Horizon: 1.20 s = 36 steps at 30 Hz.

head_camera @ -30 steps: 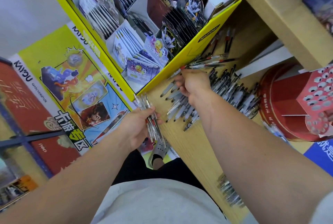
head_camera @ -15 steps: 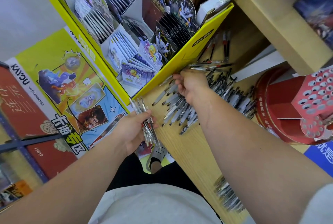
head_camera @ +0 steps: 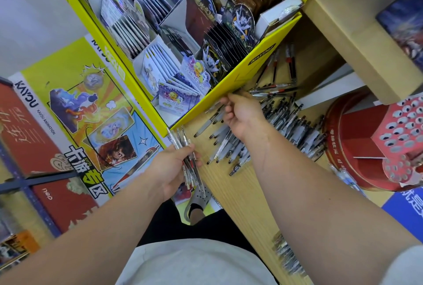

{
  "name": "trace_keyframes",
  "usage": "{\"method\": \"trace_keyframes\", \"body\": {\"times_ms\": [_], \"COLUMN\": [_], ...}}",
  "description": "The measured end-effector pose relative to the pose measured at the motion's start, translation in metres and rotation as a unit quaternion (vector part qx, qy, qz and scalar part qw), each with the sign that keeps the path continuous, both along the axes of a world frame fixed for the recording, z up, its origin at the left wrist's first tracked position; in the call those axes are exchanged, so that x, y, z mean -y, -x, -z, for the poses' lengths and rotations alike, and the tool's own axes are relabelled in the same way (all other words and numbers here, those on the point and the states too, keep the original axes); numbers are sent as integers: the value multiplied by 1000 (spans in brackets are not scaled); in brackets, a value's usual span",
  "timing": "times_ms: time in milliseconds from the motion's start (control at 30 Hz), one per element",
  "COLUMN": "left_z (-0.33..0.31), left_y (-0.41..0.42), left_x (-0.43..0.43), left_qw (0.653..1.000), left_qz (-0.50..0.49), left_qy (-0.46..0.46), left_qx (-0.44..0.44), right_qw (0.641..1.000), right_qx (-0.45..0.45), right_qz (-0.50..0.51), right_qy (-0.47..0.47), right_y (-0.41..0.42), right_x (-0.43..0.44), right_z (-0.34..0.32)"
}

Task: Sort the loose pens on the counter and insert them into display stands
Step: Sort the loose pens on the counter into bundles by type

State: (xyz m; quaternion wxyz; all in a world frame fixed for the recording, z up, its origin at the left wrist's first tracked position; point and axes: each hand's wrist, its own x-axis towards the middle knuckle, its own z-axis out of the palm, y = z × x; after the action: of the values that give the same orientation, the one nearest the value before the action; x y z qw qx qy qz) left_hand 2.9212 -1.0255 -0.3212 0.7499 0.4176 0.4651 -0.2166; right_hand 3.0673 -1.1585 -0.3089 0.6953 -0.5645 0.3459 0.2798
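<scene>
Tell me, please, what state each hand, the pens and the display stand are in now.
left hand, gripping a bundle of pens.
bundle of pens, gathered, held beside the counter's edge.
right hand, over the loose pens, fingers curled; grasp unclear.
loose pens, scattered flat on the counter.
red display stand, upright; holes' filling unclear.

Your counter (head_camera: 229,202) looks like pale wood with fine, straight grain and a matt finish. The pens (head_camera: 295,124) have clear, glossy plastic barrels. At 12 o'clock the yellow display box (head_camera: 240,83) is smooth printed cardboard. At 3 o'clock the red stand (head_camera: 338,147) has a slight sheen.
</scene>
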Motion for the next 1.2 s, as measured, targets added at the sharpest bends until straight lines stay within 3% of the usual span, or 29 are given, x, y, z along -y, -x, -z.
{"method": "trace_keyframes", "body": {"times_ms": [100, 300, 567, 800, 1200], "left_z": [0, 0, -5, -11, -46], "left_y": [1, 1, 2, 5, -28], "left_x": [0, 0, 0, 13, 75], "left_qw": [1000, 1000, 1000, 1000, 993], "left_qz": [2, -3, -3, 14, 5], "left_qy": [-2, -1, 0, 15, 84], "left_qx": [-1, 1, 7, 10, 85], "right_qw": [1000, 996, 984, 978, 989], "right_qx": [-19, -38, 36, 123, 82], "right_qz": [24, -38, -122, -118, -112], "right_qy": [-6, 69, 121, 118, 40], "right_y": [-3, -2, 8, 32, 106], "right_x": [2, -2, -3, 26, 100], "right_z": [-2, 0, -2, -32, -63]}}
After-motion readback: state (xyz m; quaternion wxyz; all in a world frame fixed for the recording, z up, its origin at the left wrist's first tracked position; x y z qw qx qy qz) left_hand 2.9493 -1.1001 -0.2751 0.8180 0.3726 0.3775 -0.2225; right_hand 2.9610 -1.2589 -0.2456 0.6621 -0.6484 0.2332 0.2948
